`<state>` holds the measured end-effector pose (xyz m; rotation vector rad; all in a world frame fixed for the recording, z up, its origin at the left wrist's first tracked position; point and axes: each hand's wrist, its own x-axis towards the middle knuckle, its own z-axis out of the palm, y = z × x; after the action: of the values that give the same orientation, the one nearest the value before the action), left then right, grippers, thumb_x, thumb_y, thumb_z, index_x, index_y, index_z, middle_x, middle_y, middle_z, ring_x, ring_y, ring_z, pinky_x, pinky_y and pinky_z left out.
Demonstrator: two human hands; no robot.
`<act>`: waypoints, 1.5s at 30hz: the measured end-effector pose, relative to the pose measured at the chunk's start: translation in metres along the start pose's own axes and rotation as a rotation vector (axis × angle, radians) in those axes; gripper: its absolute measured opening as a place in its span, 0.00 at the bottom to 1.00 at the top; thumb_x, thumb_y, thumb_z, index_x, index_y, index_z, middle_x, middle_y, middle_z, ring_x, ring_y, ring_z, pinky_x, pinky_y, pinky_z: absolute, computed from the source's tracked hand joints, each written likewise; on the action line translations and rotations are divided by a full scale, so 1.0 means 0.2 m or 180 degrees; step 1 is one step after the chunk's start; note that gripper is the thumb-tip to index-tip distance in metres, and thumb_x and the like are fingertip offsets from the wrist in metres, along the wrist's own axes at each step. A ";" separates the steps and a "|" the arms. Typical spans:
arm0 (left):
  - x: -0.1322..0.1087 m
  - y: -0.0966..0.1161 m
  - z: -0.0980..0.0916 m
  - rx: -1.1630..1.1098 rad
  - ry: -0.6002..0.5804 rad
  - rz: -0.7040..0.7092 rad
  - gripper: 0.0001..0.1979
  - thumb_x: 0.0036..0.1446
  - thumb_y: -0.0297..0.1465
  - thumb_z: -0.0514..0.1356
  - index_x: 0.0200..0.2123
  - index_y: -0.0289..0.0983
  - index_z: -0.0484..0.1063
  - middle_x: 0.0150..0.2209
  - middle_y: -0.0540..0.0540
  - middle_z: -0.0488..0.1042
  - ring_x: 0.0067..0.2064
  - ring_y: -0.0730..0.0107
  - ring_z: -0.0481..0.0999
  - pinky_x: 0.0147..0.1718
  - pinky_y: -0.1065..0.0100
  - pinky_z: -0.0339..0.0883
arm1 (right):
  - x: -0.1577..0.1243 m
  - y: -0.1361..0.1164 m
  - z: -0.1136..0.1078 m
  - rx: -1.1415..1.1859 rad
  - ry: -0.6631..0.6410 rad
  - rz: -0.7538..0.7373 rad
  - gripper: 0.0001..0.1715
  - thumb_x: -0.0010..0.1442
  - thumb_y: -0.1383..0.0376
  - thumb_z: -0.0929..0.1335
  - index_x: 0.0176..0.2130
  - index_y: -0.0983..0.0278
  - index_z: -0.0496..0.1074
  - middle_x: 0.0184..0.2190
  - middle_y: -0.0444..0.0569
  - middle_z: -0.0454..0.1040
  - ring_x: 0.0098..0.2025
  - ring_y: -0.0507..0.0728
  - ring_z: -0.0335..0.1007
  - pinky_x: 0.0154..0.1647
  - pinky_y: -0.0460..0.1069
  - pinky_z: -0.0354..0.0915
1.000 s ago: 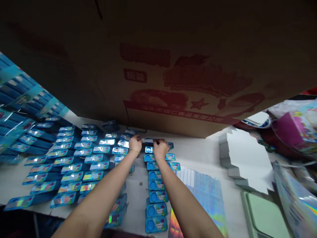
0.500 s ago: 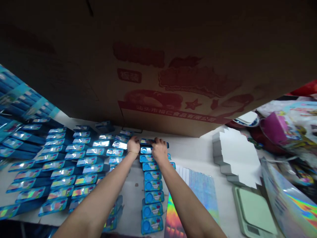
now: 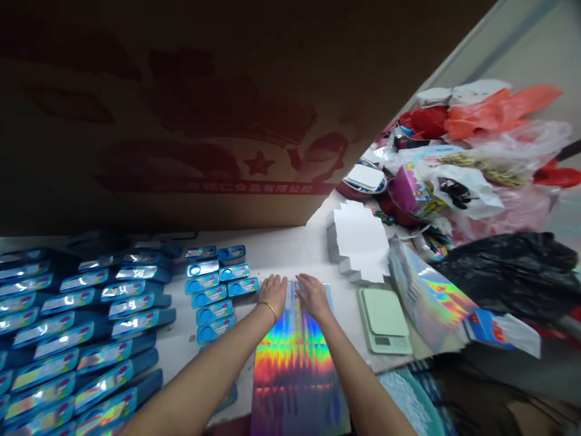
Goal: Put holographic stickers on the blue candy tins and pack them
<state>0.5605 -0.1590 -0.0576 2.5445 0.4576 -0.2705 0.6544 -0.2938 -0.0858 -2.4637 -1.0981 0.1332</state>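
My left hand [image 3: 273,293] and my right hand [image 3: 311,293] rest side by side on the far end of a stack of holographic rainbow sheets [image 3: 295,369] lying on the white table [image 3: 281,251]. Both hands lie flat with their fingers stretched out and hold nothing. A thin bracelet circles my left wrist. Just left of my left hand runs a column of small blue boxes [image 3: 216,284]. Further left lie rows of long blue boxes with shiny windows [image 3: 91,327].
A big brown cardboard box with red print [image 3: 181,121] overhangs the back of the table. To the right are a stack of white die-cut cards [image 3: 358,239], a pale green scale [image 3: 385,318], holographic bags [image 3: 431,293], a black bag [image 3: 512,272] and piled plastic bags [image 3: 476,151].
My hands drew back from the blue box at the far end of the column and moved right onto the holographic sheets. The view swung to the right.
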 end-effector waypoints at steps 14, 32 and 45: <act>0.19 -0.06 0.18 -0.0017 0.0352 -0.0719 0.02 0.50 0.31 0.56 0.28 0.41 0.69 0.34 0.49 0.69 0.41 0.65 0.62 0.42 0.61 0.48 | -0.07 0.07 0.12 -0.0333 0.0036 -0.0666 0.13 0.57 0.70 0.61 0.39 0.58 0.71 0.41 0.48 0.71 0.43 0.55 0.64 0.42 0.50 0.62; 0.21 -0.08 0.25 -0.0645 0.0684 -0.0904 0.04 0.48 0.31 0.58 0.23 0.39 0.70 0.31 0.48 0.69 0.41 0.63 0.62 0.43 0.58 0.46 | -0.13 -0.02 0.02 -0.0292 0.0094 -0.0353 0.09 0.56 0.70 0.61 0.34 0.64 0.70 0.42 0.52 0.69 0.44 0.57 0.62 0.45 0.52 0.59; -0.21 0.05 -0.18 -0.3625 0.0329 -0.0532 0.20 0.55 0.42 0.47 0.39 0.34 0.69 0.35 0.44 0.72 0.36 0.70 0.70 0.33 0.69 0.61 | -0.17 -0.41 -0.50 0.3593 -0.0126 0.2021 0.12 0.44 0.58 0.69 0.25 0.65 0.68 0.22 0.44 0.68 0.26 0.51 0.63 0.26 0.45 0.58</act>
<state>0.5290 -0.1592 -0.0114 1.4111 0.6279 0.0715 0.6001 -0.3052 0.0357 -1.6351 -0.0734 0.7539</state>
